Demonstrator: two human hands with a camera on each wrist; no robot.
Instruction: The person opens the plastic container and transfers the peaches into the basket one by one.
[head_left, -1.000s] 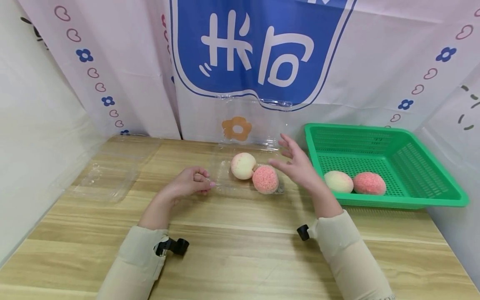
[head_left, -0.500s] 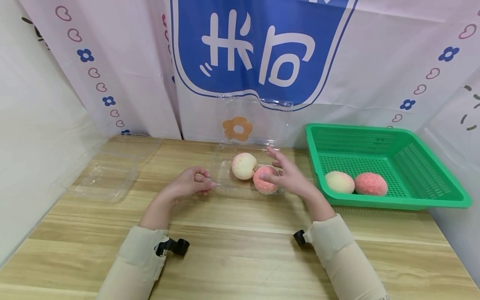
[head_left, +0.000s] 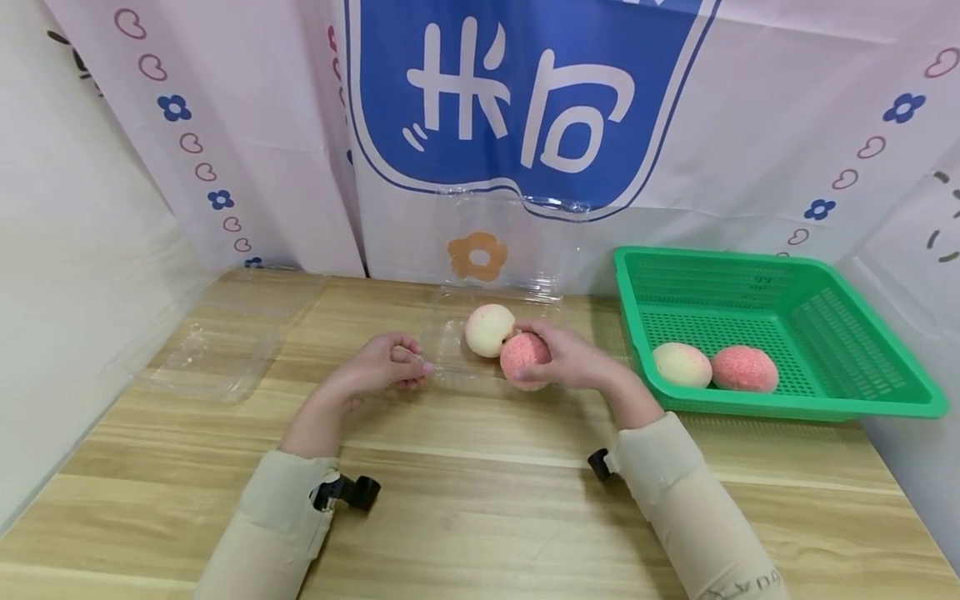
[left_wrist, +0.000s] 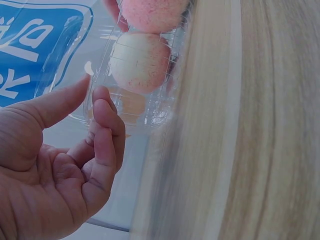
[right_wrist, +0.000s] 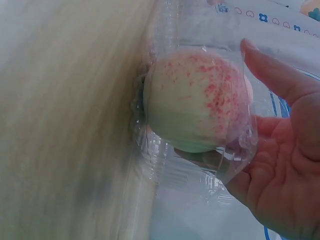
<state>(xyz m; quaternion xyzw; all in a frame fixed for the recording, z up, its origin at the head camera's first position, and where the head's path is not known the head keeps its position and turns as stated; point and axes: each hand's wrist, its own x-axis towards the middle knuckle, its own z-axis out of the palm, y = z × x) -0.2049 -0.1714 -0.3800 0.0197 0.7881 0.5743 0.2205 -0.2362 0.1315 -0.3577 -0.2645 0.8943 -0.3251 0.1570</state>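
An open clear plastic container [head_left: 463,377] holds a cream ball [head_left: 487,330] and a pink ball [head_left: 521,355] side by side. At its left front corner, my left hand [head_left: 375,367] pinches the rim between thumb and fingers; the left wrist view shows this hand [left_wrist: 65,165] beside the clear wall. My right hand [head_left: 576,360] has its thumb and fingers round the pink ball from the right. In the right wrist view the hand [right_wrist: 280,155] curves about a pink-speckled pale ball surface [right_wrist: 192,102] behind clear plastic.
A green basket [head_left: 795,406] on the right holds another cream ball [head_left: 681,365] and pink ball [head_left: 744,369]. A second clear container [head_left: 202,350] lies open at the left. Behind the wooden table [head_left: 480,500] hangs a printed cloth [head_left: 285,192].
My right hand has moved left and down from beside the container and closed round the pink ball, which has shifted slightly left. The left hand has stayed in place.
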